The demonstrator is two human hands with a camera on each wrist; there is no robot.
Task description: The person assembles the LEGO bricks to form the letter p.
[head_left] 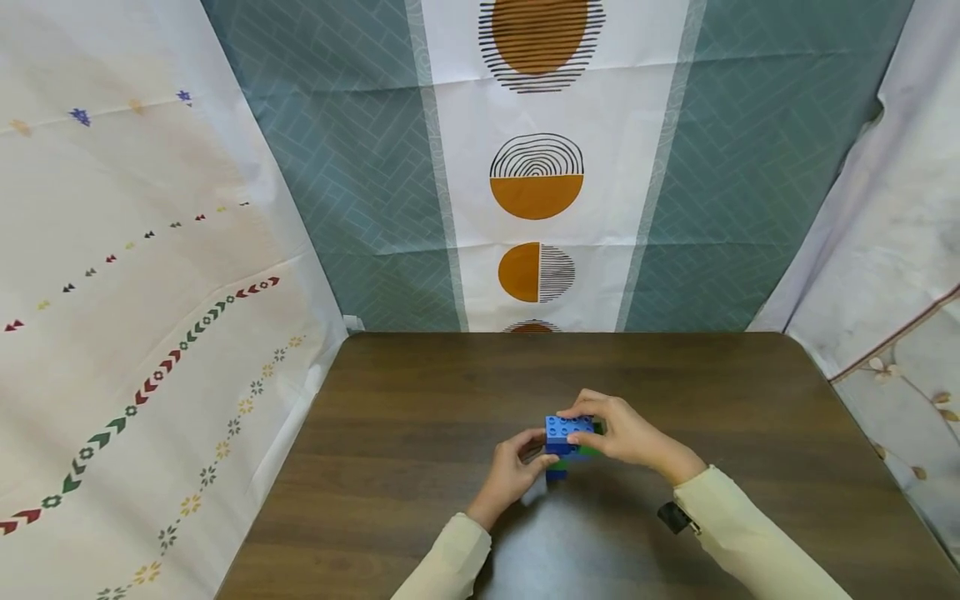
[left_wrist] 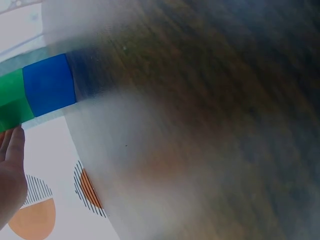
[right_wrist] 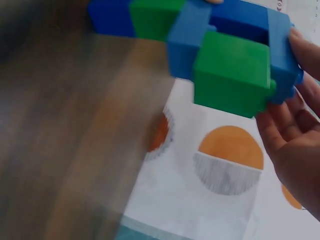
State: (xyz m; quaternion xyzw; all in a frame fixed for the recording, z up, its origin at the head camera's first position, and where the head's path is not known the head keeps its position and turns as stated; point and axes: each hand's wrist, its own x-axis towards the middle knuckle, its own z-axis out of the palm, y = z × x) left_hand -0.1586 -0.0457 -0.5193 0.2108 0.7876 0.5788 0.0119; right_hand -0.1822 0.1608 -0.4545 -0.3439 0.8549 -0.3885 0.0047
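The block stack (head_left: 567, 442) of blue and green toy bricks sits between your two hands, held just above the middle of the desk (head_left: 420, 400), a little toward your near edge. In the head view its top is a light blue studded brick (head_left: 567, 428), with a green brick (head_left: 588, 451) and a darker blue brick (head_left: 557, 472) showing beneath it. The right wrist view shows the same cluster close up: a green block (right_wrist: 232, 75) in front, blue pieces wrapped round it, and another green piece (right_wrist: 155, 17) further back.

Your right hand (head_left: 626, 433) grips the stack from the right side, fingers curled over its top and far face, so that grip is closed round the bricks. Your left hand (head_left: 513, 471) comes in from the left, fingertips curled against the lower blue part; its grip looks closed on the stack too, though the left wrist view is blurred and shows only a blue and green end (left_wrist: 37, 95) beside the palm.

Patterned cloth backdrops (head_left: 536, 175) hang behind and to both sides of the desk
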